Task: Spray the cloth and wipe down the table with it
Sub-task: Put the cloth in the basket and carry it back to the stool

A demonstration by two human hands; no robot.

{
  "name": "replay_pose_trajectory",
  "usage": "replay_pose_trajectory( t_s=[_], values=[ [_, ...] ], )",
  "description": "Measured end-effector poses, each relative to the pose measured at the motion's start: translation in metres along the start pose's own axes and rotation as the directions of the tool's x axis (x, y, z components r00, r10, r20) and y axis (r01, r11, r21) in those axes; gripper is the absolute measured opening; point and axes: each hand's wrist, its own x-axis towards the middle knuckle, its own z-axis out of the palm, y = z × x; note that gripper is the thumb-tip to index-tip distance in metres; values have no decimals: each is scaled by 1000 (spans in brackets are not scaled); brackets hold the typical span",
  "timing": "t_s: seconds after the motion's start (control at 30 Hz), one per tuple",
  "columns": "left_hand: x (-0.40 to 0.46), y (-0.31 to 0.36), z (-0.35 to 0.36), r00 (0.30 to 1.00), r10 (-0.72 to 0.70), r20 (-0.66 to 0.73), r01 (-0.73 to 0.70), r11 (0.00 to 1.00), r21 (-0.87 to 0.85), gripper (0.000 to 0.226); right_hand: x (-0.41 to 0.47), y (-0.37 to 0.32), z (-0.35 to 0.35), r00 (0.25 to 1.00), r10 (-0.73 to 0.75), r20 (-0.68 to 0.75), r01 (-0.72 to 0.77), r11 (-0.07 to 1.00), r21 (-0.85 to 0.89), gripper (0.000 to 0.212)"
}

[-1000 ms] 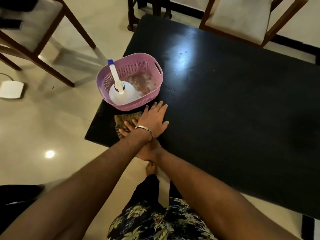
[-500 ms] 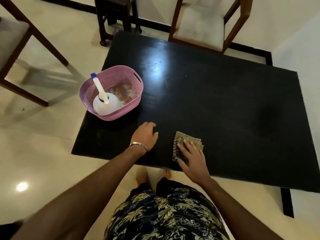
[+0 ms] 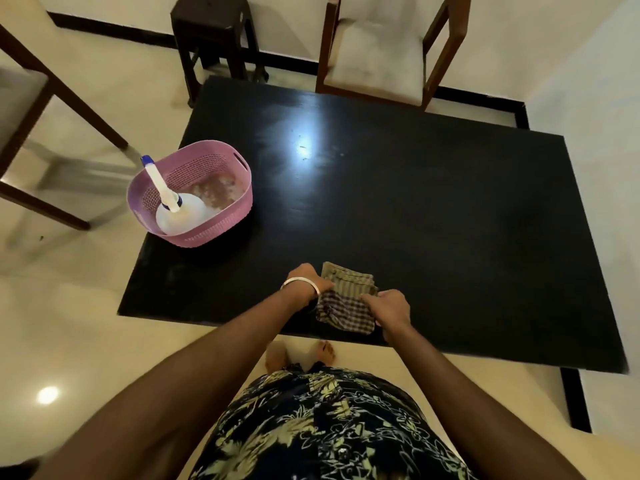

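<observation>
While both sets of fingers are curled onto the checked cloth point(image 3: 346, 301), the left hand point(image 3: 306, 282) pinches its left edge and the right hand point(image 3: 389, 306) grips the right side, so it looks like the person is unfolding or refolding it, not wiping. The cloth sits on the black desk point(image 3: 433, 209) right at the near edge, partly folded, striped half on top and a purple check part flopped toward the person. A metal bangle point(image 3: 300, 284) is on the left wrist. Further out, the pink basket point(image 3: 194, 188) sits at the desk's left side, well apart from the cloth, with the white spray bottle point(image 3: 180, 214) lying inside it, blue-tipped nozzle poking up over the rim. There's something brownish in the basket too, can't tell what. As for progress: my guess is we're mid-task at best. I can't see whether the cloth is damp, and with the bottle parked in the basket I can't say if spraying is done. The desk has a hazy smear around the glare spot point(image 3: 304, 148), which might be wipe marks or just dust, hard to call. Most of the surface probably needs going over. No brand or readable writing anywhere, bottle looks unlabelled from here. Wooden chairs point(image 3: 381, 53) and a dark stool point(image 3: 214, 32) stand around the far side.
</observation>
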Motion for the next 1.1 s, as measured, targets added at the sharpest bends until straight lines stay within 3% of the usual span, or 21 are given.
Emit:
replay_pose_trajectory(
  t_s=[0.2,0.37,0.63,0.93,1.1],
  values=[
    [1,3,17,996,-81,-25,78,991,-111,41,3,-3,-3,996,17,91,-21,999,36,22],
    [-1,-4,29,998,-42,-50,33,985,-172,12,-4,2,-3,991,-105,80,98,991,92,24],
    [2,-22,19,996,-60,-72,26,916,-401,4,-3,-13,-11,966,-210,153,178,963,201,19],
    [-18,1,-61,971,-64,-228,-114,716,-688,14,-5,-123,-4,896,-403,185,364,906,215,22],
    [-10,3,-120,914,-95,-395,-198,743,-639,15,-11,-203,12,839,-515,173,498,857,135,29]
  ],
)
